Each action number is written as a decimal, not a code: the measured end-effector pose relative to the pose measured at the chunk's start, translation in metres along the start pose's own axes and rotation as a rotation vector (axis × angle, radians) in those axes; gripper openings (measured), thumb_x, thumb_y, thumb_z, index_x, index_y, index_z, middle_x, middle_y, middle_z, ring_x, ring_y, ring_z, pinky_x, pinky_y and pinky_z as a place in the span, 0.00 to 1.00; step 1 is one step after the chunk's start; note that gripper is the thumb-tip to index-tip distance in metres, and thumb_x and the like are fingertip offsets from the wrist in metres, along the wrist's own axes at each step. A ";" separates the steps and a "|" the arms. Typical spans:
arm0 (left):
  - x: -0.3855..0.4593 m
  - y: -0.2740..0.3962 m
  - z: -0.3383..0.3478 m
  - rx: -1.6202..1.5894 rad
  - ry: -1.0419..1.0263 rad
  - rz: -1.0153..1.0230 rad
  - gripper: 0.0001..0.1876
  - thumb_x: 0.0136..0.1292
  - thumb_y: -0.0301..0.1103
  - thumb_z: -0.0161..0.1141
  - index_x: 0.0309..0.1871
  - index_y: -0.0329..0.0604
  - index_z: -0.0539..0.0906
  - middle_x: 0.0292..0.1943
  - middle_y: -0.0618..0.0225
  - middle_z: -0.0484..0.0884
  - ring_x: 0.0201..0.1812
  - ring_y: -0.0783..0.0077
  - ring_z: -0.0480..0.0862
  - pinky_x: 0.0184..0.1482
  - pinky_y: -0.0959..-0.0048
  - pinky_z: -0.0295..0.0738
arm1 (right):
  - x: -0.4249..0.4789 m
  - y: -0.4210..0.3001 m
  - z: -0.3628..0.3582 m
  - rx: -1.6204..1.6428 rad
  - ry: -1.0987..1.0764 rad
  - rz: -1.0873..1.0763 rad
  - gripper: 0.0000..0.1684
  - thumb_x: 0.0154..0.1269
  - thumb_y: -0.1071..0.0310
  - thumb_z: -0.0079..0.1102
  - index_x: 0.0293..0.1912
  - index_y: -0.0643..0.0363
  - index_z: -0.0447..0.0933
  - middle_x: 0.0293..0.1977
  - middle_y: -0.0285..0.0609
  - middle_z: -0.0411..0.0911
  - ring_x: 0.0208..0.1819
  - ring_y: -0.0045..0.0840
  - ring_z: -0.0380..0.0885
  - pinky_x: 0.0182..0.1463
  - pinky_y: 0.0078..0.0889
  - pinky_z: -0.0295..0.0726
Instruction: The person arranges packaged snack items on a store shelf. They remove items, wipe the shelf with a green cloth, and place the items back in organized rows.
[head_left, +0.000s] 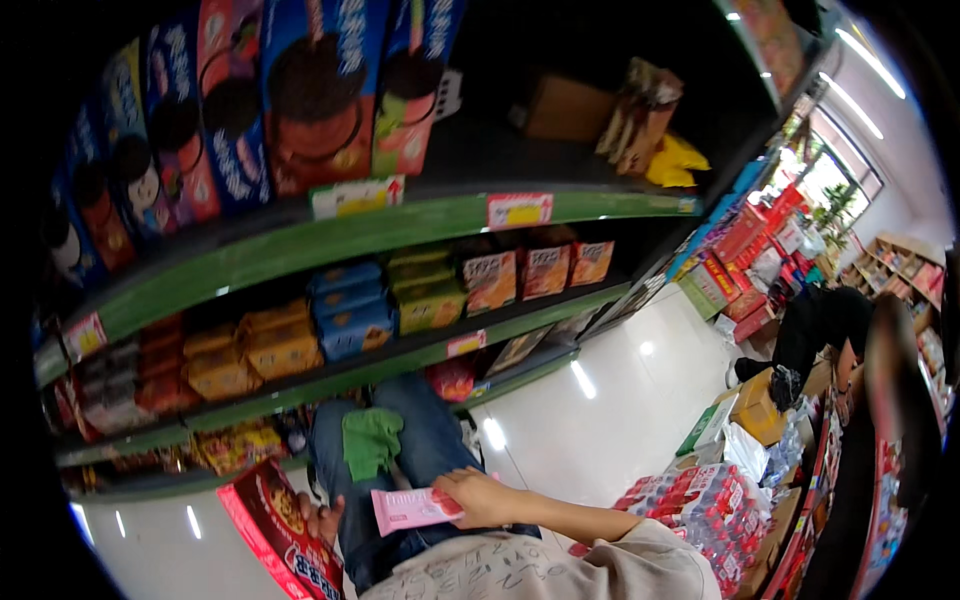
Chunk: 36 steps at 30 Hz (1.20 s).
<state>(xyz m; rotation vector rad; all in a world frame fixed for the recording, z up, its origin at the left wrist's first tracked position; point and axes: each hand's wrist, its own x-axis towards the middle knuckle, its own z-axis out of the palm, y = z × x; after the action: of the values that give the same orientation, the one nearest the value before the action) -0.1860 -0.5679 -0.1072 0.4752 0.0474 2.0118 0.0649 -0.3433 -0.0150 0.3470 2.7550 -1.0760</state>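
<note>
My left hand (324, 519) grips a red and dark brown snack box (281, 517) with a cookie picture, tilted beside my left leg. In my right hand (476, 496) is a pink flat snack packet (409, 510), held across my lap with its printed face up. The fingers cover its right end. A crumpled green cloth (371, 444) lies over my jeans (420, 420) at the left thigh. Directly before my knees is a shelf with a green edge (375, 390), lined with blue biscuit packs (351, 311), yellow packs (281, 341) and green packs (426, 296).
Large blue biscuit boxes (315, 97) line the upper shelf, with a brown carton (570, 109) and brown packs (641, 112) farther right. Shrink-wrapped red-capped bottles (697, 510) and an open carton (757, 405) stand on the aisle floor (540, 427). Another person (817, 330) bends over at right.
</note>
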 end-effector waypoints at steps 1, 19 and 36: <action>0.002 0.003 -0.001 0.017 -0.009 0.000 0.11 0.84 0.40 0.46 0.46 0.42 0.71 0.28 0.66 0.79 0.63 0.53 0.82 0.84 0.41 0.40 | -0.005 0.002 -0.016 0.101 -0.017 0.018 0.34 0.50 0.65 0.73 0.57 0.65 0.73 0.51 0.57 0.79 0.56 0.52 0.78 0.62 0.48 0.71; 0.001 0.013 -0.040 0.008 0.065 0.040 0.10 0.84 0.39 0.46 0.47 0.42 0.70 0.28 0.62 0.81 0.63 0.52 0.83 0.82 0.39 0.45 | 0.015 0.007 -0.449 0.074 1.539 -0.200 0.40 0.53 0.61 0.83 0.59 0.70 0.74 0.50 0.52 0.84 0.50 0.34 0.84 0.57 0.36 0.81; 0.016 0.019 -0.023 0.059 0.123 -0.031 0.12 0.84 0.39 0.46 0.45 0.41 0.70 0.38 0.56 0.80 0.68 0.51 0.75 0.83 0.40 0.44 | 0.093 0.067 -0.492 -0.104 1.798 0.066 0.35 0.48 0.68 0.82 0.50 0.72 0.69 0.45 0.65 0.79 0.49 0.59 0.80 0.52 0.52 0.79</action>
<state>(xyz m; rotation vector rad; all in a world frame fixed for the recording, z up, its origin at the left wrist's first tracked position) -0.2166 -0.5595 -0.1188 0.3853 0.1886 2.0118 -0.0387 0.0550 0.2785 2.2763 3.9253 -0.5369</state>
